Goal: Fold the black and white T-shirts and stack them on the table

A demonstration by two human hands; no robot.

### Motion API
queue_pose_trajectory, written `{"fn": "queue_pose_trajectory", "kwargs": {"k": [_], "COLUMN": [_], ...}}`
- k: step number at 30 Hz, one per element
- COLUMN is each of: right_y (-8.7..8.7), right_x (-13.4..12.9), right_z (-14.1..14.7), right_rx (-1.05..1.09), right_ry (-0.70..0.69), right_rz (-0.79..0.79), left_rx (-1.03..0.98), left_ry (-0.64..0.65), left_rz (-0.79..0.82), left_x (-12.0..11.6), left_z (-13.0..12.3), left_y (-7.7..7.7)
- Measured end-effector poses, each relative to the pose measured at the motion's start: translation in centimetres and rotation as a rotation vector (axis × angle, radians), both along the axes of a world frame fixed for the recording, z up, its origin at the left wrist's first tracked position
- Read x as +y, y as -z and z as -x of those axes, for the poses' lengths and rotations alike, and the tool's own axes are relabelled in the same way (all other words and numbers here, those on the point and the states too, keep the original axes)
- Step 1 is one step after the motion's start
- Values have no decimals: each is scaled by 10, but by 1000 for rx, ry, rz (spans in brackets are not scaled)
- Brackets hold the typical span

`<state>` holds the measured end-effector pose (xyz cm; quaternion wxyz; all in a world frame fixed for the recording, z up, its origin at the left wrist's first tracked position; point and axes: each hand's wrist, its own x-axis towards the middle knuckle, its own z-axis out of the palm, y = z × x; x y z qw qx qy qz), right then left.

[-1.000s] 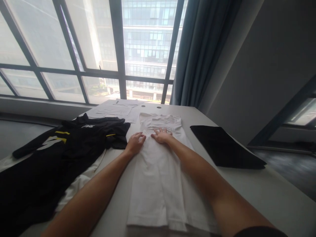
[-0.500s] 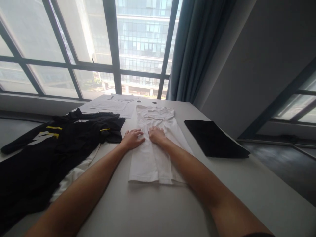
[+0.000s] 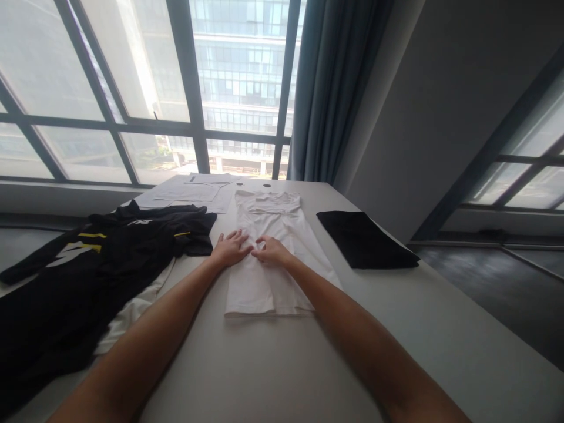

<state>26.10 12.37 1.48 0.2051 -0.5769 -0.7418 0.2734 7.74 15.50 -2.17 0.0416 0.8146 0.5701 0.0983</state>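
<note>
A white T-shirt [image 3: 253,294] lies lengthwise on the table, folded inward along its sides, with its hem toward me and the collar end at the far side. Small wrinkles cross its upper part. My left hand [image 3: 231,249] rests flat on the shirt's left side, fingers stretched out. Over the shirt's middle is my right hand [image 3: 271,251], its thumb and fingers apart and nothing visibly gripped. The two hands almost meet at the fingertips.
Black clothes [image 3: 110,264] with yellow and white marks spread over the left, a white cloth [image 3: 136,311] partly beneath them. A folded black cloth [image 3: 368,239] lies to the right. Paper sheets [image 3: 187,191] lie at the table's [image 3: 264,364] far left, near the window.
My right hand has loosened from a closed pose on the shirt, and its fingers have spread toward my left hand. The left hand stays flat on the fabric. The view has shifted slightly right.
</note>
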Motion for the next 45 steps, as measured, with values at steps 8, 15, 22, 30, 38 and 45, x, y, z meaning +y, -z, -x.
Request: {"fn": "queue_pose_trajectory", "kwargs": {"k": [8,15,22,30,38,45], "right_y": [-13,-14,-9,-19,-19,-19], "right_x": [-30,-47,-65,-80,-87,-115], "right_z": [-9,-19,-41,-52,-100,-142], "right_rx": [172,373,394,574,40,-253], "right_ry": [-140,77,21,-27,3,-259], "right_rz": [249,-54,330,369,0,-109], "left_rx": [65,-140,-65,-71,-53,-47], "left_ry": [-5,47,226,288,463,520], "left_rz": [51,-31,36,93,115,-158], "left_x": [-11,-45,-81,-122,-146,-167], "left_z": [-1,-22,-28,-16,10,5], "left_y": [-8,-28,-25,-33,-32,-38]}}
